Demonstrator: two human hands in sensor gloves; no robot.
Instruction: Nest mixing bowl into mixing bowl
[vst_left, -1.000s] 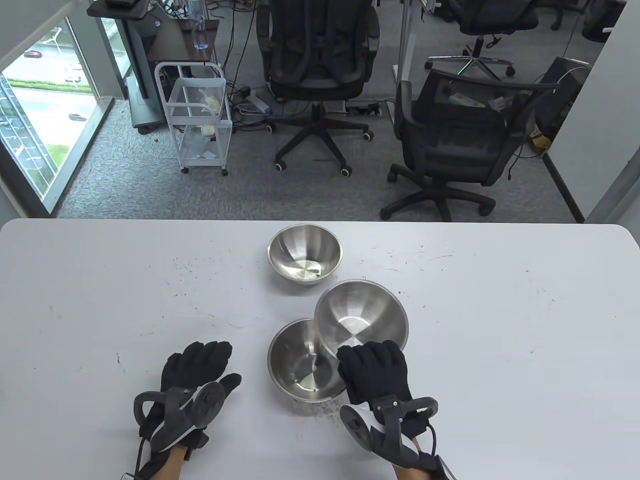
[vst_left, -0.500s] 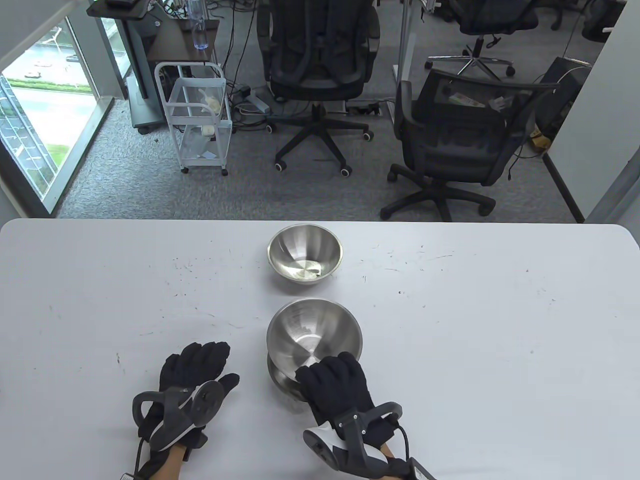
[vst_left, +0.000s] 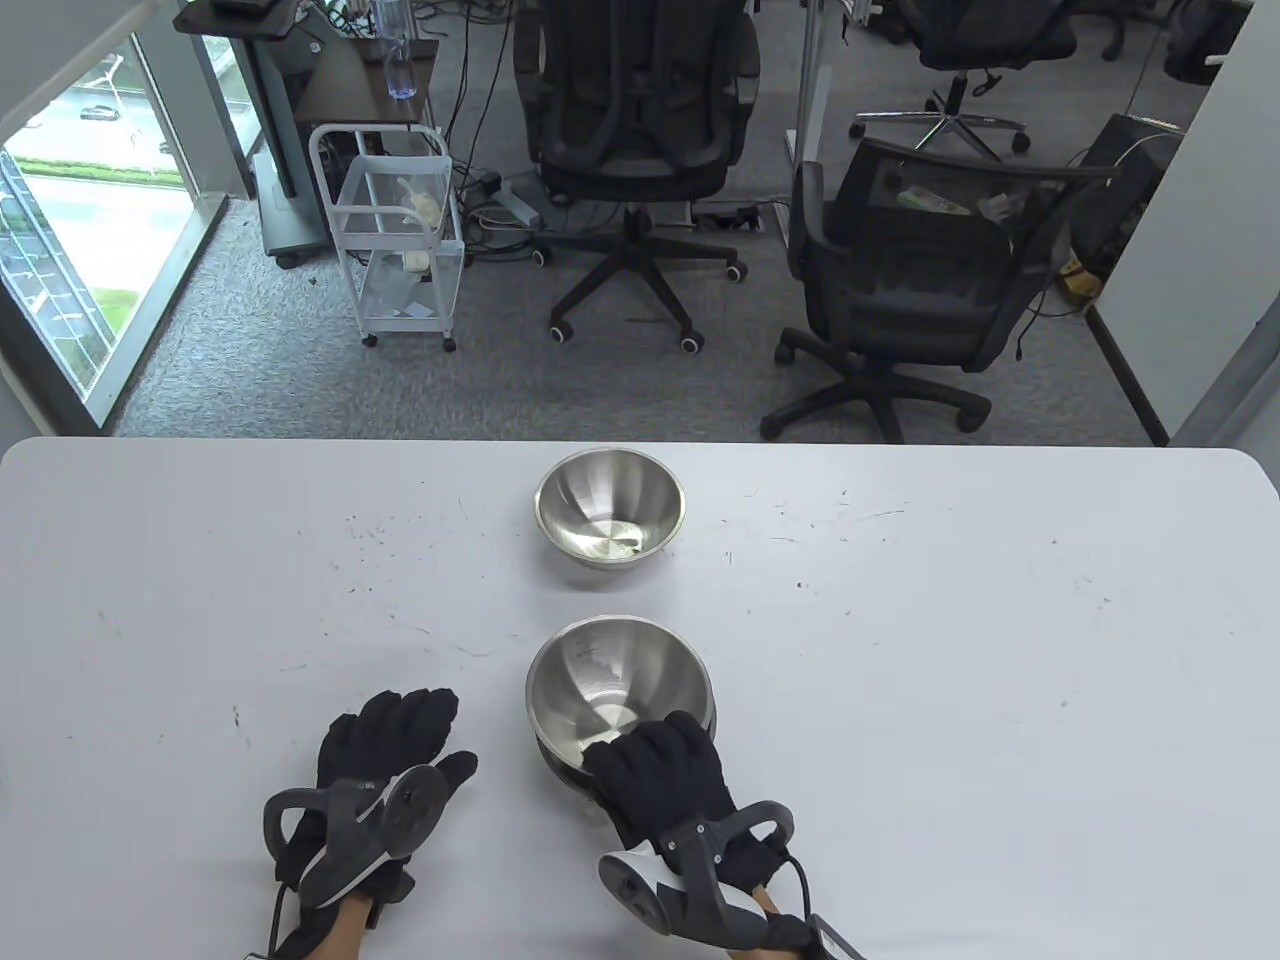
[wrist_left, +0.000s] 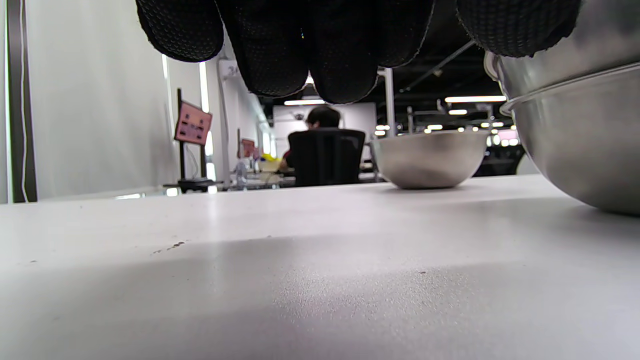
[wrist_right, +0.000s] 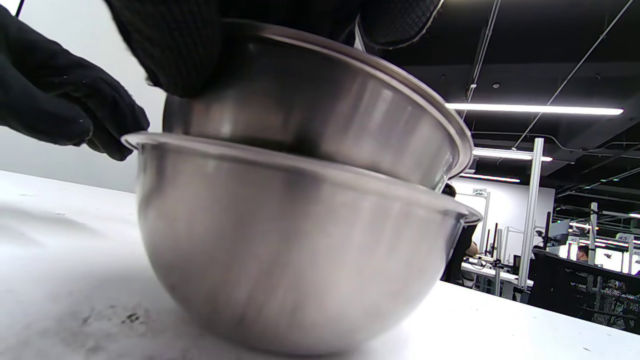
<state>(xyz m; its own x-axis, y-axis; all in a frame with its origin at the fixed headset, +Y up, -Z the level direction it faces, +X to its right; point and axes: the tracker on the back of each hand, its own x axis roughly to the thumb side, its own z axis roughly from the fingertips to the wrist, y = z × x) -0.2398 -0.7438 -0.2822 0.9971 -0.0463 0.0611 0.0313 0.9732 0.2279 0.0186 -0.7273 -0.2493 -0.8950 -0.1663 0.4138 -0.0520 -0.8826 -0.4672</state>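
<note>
here, the right hand (vst_left: 665, 775) fingers (wrist_right: 165, 55) pinch a tilted bowl's (vst_left: 617, 685) near rim to seat it in the lower bowl (wrist_right: 295, 250); left hand (vst_left: 385, 745) rests flat on the bench (vst_left: 1000, 700), fingers together.

From above, we look steeply down on the white table (vst_left: 900, 700), its near edge at the bottom of the frame and office chairs (vst_left: 630, 150) filling the top. Our left wrist camera sits low, almost at the tabletop, facing across it, with gloved fingers (wrist_left: 345, 55) hanging from the upper edge and the far bowl (wrist_left: 429, 159) at centre right. Our right wrist camera, equally low, sits very close to the stacked bowls (wrist_right: 300, 240), which fill most of its frame. All three views share those stacked bowls.
</note>
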